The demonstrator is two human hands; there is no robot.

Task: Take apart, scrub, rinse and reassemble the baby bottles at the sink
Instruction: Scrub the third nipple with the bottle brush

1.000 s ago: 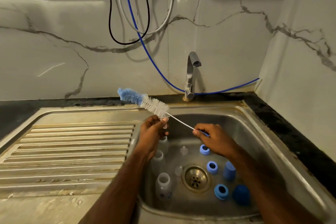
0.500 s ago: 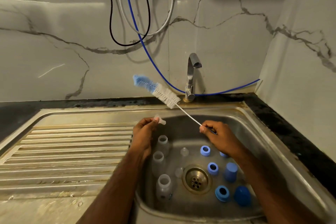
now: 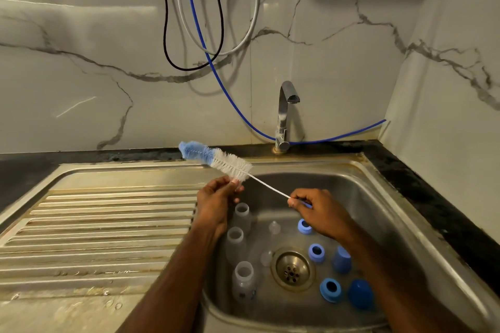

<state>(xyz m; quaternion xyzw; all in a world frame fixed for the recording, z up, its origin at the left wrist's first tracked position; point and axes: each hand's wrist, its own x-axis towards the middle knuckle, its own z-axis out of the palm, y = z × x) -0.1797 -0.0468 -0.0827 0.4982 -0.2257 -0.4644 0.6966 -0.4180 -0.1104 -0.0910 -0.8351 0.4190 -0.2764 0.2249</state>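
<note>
1. Right hand (image 3: 322, 213): fingers curled, pinching the twisted-wire handle of the bottle brush (image 3: 216, 160) above the sink basin (image 3: 378, 211).
2. Left hand (image 3: 216, 201): fingertips closed on a small clear teat (image 3: 236, 183), held against the underside of the brush's white bristles.
3. Change from half a second earlier: the brush head has dropped from beside the tap (image 3: 284, 113) to lie lower and further left, now touching the teat; previously the two were apart.
4. Three clear bottle bodies (image 3: 243, 277) stand open-mouthed along the basin's left side.
5. Blue collars (image 3: 330, 289) and blue caps (image 3: 359, 296) sit right of the drain (image 3: 290, 269); loose teats lie near it.
6. A mark on the nearest bottle is too blurred to read.
</note>
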